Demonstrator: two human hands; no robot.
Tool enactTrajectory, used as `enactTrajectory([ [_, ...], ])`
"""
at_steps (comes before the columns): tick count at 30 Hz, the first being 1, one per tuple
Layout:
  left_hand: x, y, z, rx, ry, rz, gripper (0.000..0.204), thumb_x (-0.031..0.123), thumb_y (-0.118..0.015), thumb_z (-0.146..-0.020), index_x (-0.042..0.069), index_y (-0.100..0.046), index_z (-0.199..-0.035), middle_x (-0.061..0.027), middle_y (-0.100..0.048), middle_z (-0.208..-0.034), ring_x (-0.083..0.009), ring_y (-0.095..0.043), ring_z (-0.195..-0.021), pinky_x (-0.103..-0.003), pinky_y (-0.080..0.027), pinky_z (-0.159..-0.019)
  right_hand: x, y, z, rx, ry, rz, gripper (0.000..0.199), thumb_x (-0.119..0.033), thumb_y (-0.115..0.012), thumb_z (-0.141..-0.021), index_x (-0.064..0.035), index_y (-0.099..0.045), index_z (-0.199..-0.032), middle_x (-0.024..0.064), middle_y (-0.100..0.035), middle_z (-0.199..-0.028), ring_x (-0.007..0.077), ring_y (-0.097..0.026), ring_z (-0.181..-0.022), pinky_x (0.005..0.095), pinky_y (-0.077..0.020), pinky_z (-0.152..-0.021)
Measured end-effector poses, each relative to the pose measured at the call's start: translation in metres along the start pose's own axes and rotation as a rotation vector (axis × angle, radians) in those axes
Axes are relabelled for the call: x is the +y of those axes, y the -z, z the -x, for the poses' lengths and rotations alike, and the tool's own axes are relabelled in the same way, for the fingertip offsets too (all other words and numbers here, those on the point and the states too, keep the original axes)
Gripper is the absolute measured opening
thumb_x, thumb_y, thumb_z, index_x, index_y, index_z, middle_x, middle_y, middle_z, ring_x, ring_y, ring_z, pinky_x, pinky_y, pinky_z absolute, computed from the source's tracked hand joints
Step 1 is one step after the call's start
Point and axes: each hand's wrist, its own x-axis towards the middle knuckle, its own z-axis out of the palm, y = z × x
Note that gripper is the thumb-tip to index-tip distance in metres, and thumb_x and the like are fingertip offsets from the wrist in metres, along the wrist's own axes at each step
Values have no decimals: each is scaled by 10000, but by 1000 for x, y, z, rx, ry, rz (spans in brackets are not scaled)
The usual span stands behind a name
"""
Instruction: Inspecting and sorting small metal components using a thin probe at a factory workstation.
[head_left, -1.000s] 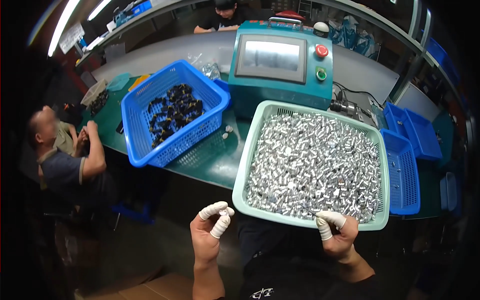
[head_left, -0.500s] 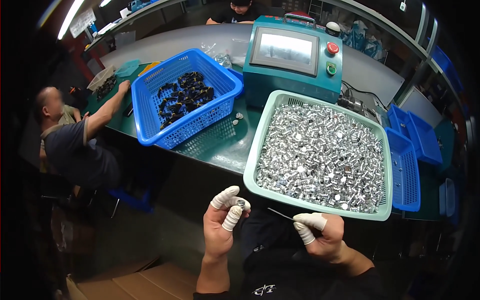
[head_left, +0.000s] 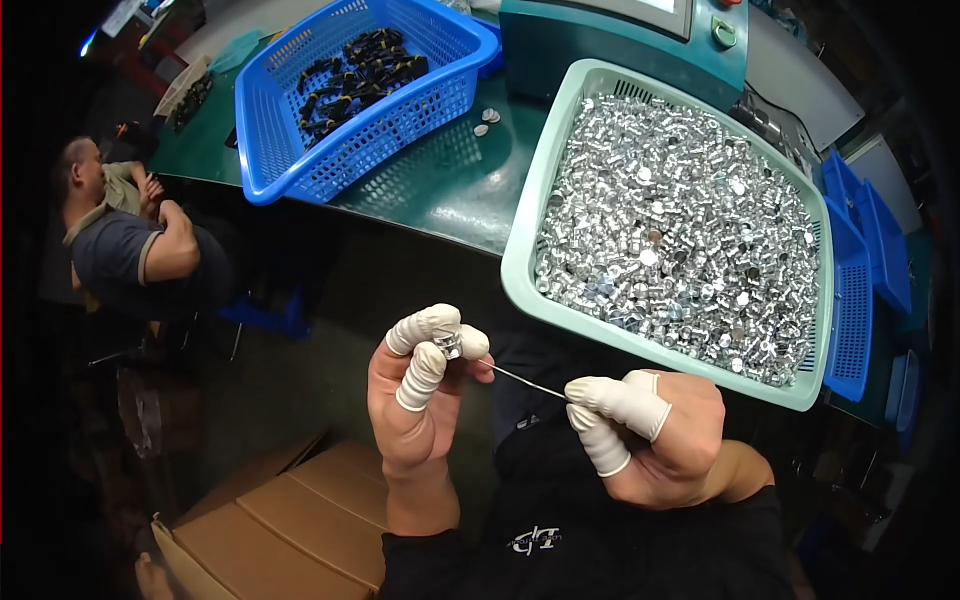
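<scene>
Pinching a metal part (head_left: pixel 449 347) in the left hand (head_left: pixel 412 412), a thin rod (head_left: pixel 528 381) in the right hand (head_left: pixel 655 445); best to steady both and guide lightly.

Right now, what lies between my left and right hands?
In the head view, a thin metal rod runs from your right hand toward the silvery piece in your left hand.

A blue basket (head_left: pixel 400 132) – black pieces (head_left: pixel 365 80) inside – stands on the green desk (head_left: pixel 450 200), upper left. A teal machine (head_left: pixel 610 55) sits top right of centre; brown cardboard (head_left: pixel 290 520) lies lower left.
</scene>
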Motion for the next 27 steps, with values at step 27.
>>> enactTrajectory([
  [27,6,9,2,-36,-59,-115,320,187,-589,-884,-5,-576,-1140,-117,-612,-860,-203,-500,-683,-313,-410,-584,7,-12,-15,-78,4,-69,213,61,-708,-684,29,-668,-890,40,-460,-479,142,-438,-371,267,-286,-357],
])
